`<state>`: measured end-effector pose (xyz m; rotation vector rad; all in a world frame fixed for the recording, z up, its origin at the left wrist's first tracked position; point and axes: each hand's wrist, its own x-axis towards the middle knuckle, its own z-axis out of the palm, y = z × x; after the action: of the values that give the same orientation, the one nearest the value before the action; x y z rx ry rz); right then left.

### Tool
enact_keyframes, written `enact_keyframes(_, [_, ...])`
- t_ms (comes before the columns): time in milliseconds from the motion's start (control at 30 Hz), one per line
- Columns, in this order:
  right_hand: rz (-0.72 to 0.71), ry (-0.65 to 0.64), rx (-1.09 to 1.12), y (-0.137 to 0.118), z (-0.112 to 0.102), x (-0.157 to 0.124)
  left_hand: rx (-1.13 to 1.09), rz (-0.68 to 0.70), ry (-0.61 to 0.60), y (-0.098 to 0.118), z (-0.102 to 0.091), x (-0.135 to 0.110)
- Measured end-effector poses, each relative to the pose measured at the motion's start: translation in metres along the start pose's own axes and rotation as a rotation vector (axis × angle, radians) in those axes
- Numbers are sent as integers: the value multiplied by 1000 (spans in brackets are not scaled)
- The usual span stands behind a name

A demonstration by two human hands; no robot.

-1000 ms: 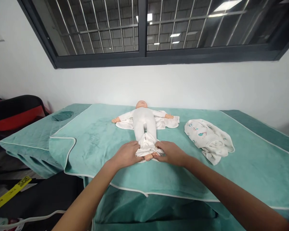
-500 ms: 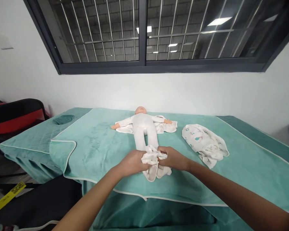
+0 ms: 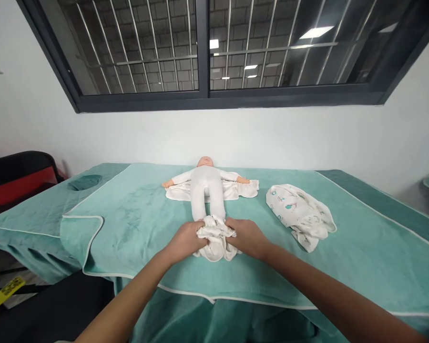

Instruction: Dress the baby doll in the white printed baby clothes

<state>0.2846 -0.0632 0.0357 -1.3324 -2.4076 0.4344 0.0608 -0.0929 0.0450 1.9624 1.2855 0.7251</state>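
A baby doll (image 3: 204, 183) lies on its back with arms spread, its head towards the wall and its legs towards me. Under its arms a white garment (image 3: 178, 192) is spread out. My left hand (image 3: 187, 242) and my right hand (image 3: 247, 238) both grip a bunched pair of white baby trousers (image 3: 216, 243) at the doll's feet, one hand at each side. The fingers are closed on the gathered cloth. The doll's feet are hidden behind the cloth and hands.
To the right lies a crumpled white printed cloth (image 3: 300, 214). A green sheet (image 3: 136, 228) with pale edging covers the bed, which has a face hole (image 3: 85, 182) at the left. Behind are the wall and a barred window (image 3: 203, 95). A red and black chair (image 3: 21, 178) stands at the left.
The bunched trousers are drawn wider between my hands, and the gathered opening is spread a little. The view has shifted slightly to the right. The doll and printed cloth lie as before.
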Motion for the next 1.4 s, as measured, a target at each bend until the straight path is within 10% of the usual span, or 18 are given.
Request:
enact_keyframes(200, [-72,-442,736,-2,-49,14,-706,-178,-30,18,-23,4])
enact_keyframes(367, [-38,-361,1195,3,-73,52,-945,-47,62,25,-50,40])
enact_keyframes(700, [-15,-405,715,-36,-162,93,-343,-112,-299,79,-129,63])
enact_keyframes(900, [-189,-336,523,-72,-197,116,-91,102,58,119,-152,74])
enact_keyframes(1133, [-227,-236,310,-86,-211,114,333,379,564,136,-138,72])
enact_keyframes(1267, [-310,-303,554,-92,-220,105,465,489,873,140,-135,73])
enact_keyframes(1400, [-403,-48,909,-101,-233,101,466,436,901,130,-140,77])
